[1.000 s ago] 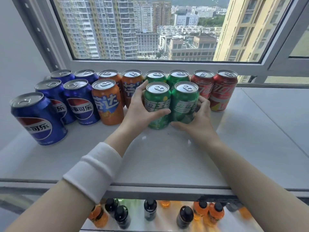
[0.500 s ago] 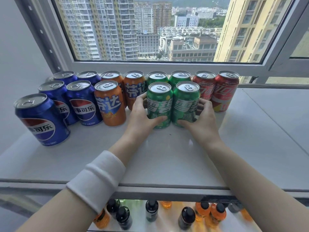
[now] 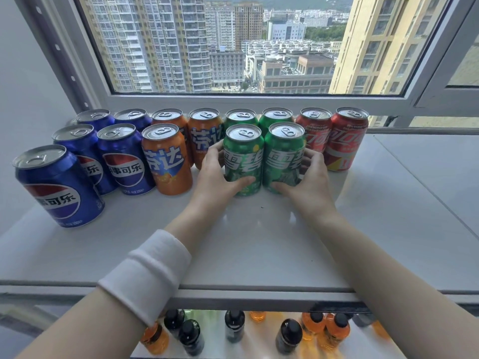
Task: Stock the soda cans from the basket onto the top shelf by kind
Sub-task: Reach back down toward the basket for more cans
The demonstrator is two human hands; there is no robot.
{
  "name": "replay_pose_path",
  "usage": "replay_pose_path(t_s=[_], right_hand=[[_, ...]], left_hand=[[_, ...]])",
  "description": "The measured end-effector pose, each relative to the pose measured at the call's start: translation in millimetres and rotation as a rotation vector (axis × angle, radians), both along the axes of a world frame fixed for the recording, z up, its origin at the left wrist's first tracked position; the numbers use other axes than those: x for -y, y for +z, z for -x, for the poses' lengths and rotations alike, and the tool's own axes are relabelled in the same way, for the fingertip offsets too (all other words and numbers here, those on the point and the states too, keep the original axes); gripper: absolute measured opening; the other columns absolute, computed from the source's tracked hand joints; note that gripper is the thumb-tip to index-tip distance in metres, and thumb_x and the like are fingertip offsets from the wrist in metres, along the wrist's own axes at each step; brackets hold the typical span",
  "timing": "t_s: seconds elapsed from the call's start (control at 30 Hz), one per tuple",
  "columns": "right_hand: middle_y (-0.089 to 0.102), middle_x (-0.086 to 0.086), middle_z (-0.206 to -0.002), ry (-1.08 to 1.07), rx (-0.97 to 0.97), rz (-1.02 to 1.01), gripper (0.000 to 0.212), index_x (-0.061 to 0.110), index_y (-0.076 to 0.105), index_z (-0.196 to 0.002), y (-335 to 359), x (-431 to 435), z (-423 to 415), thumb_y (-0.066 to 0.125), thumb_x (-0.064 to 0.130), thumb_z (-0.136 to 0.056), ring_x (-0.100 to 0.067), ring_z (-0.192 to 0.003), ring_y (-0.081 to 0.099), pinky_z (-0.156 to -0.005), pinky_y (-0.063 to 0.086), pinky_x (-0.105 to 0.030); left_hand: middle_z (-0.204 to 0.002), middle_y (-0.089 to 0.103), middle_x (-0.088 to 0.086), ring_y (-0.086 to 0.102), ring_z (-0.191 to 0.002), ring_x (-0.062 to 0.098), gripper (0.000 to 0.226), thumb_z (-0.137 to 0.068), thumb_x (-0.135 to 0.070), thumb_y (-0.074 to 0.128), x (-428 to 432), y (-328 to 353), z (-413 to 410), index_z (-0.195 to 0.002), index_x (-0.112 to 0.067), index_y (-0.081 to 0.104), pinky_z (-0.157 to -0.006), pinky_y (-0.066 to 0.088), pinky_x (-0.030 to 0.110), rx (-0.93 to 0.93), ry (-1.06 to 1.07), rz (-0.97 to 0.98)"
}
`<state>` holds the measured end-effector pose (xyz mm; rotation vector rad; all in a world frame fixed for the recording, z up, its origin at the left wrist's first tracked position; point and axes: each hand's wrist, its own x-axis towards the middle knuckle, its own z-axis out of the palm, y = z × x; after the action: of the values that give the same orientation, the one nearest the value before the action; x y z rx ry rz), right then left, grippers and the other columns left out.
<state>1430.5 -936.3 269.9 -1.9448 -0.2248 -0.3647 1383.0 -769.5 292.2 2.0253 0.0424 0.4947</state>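
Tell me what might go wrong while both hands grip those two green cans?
The right hand is wedged beside the red Coca-Cola cans and could tip one when pulling out. The left hand could bump the orange Fanta cans. Pushed harder, the front Sprite cans may knock the rear Sprite cans.

Daylight, bright and even. Source: window (image 3: 233,45) at 12 o'clock. The outdoor view is not blown out and the towers are sharp.

Shelf (image 3: 272,244) is white and glossy, with faint reflections just in front of the green cans (image 3: 243,161) and a pale sheen toward 3 o'clock. Can lids carry small highlights.

Shadows are weak and fall toward 6 o'clock, darkest under the blue can (image 3: 58,187) at 9 o'clock.

Wide-angle distortion: the window frame's sides splay outward at 9 and 3 o'clock, and the blue can appears to lean outward.

Bottles (image 3: 234,326) at 6 o'clock are soft and smeared. Forearms near the lower corners are slightly soft.
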Motion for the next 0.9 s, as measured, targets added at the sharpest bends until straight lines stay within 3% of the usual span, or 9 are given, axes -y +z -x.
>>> replay_pose_path(t_s=[0.13, 0.27, 0.33, 0.4, 0.5, 0.6, 0.9], right_hand=[[0.049, -0.009, -0.125, -0.002, 0.003, 0.014, 0.080, 0.011, 0.040, -0.124, -3, -1, 0, 0.085, 0.014, -0.058, -0.024, -0.115, 0.050, -0.097, 0.045, -0.044], [0.048, -0.009, -0.128, 0.008, -0.004, 0.032, 0.083, 0.011, 0.038, -0.128, -2, -2, 4, 0.085, 0.015, -0.059, -0.024, -0.118, 0.049, -0.099, 0.043, -0.044], [0.047, -0.009, -0.131, 0.011, -0.021, 0.046, 0.088, 0.011, 0.037, -0.133, 1, -1, 7, 0.085, 0.017, -0.060, -0.023, -0.122, 0.047, -0.102, 0.041, -0.043], [0.045, -0.010, -0.137, 0.019, -0.037, 0.074, 0.097, 0.008, 0.032, -0.140, 5, 0, 12, 0.085, 0.021, -0.060, -0.023, -0.127, 0.043, -0.106, 0.038, -0.042], [0.037, -0.010, -0.146, 0.006, -0.063, 0.116, 0.107, 0.007, 0.021, -0.146, 10, 3, 27, 0.084, 0.030, -0.063, -0.022, -0.136, 0.034, -0.112, 0.031, -0.042], [0.029, -0.010, -0.152, -0.024, -0.064, 0.154, 0.102, 0.006, 0.016, -0.147, 14, 9, 49, 0.078, 0.031, -0.071, -0.021, -0.141, 0.026, -0.114, 0.027, -0.040], [0.026, -0.008, -0.153, -0.092, -0.009, 0.375, 0.081, 0.006, 0.016, -0.147, 10, 23, 128, 0.064, 0.027, -0.085, -0.020, -0.140, 0.025, -0.108, 0.023, -0.024]], left_hand=[[-0.134, 0.045, 0.003, 0.038, -0.115, 0.003, 0.080, -0.070, -0.015, 0.078, 1, -1, 1, -0.136, -0.016, 0.032, -0.094, 0.031, 0.010, -0.016, 0.006, 0.004], [-0.135, 0.044, 0.002, 0.032, -0.115, 0.003, 0.080, -0.072, -0.015, 0.077, 5, 0, 4, -0.138, -0.014, 0.031, -0.086, 0.020, 0.000, -0.017, 0.049, -0.049], [-0.142, 0.039, 0.003, 0.032, -0.126, 0.008, 0.085, -0.073, -0.017, 0.076, 6, 1, 7, -0.142, -0.012, 0.027, -0.097, 0.021, 0.006, -0.036, 0.057, -0.073], [-0.147, 0.034, 0.005, 0.029, -0.136, 0.014, 0.094, -0.074, -0.022, 0.076, 8, 3, 11, -0.147, -0.011, 0.018, -0.110, 0.023, 0.022, -0.082, 0.047, -0.088], [-0.152, 0.026, 0.007, 0.021, -0.141, 0.017, 0.098, -0.078, -0.026, 0.072, 11, 4, 22, -0.149, -0.008, 0.006, -0.112, 0.018, 0.025, -0.135, 0.040, -0.118], [-0.155, 0.018, 0.007, 0.012, -0.143, 0.018, 0.085, -0.087, -0.027, 0.062, 14, 4, 37, -0.148, -0.005, 0.008, -0.106, 0.010, 0.019, -0.164, 0.057, -0.195], [-0.154, 0.022, 0.010, 0.019, -0.142, 0.023, 0.068, -0.093, -0.025, 0.051, 29, -7, 92, -0.146, -0.005, 0.014, -0.116, 0.018, 0.040, -0.076, 0.071, -0.362]])
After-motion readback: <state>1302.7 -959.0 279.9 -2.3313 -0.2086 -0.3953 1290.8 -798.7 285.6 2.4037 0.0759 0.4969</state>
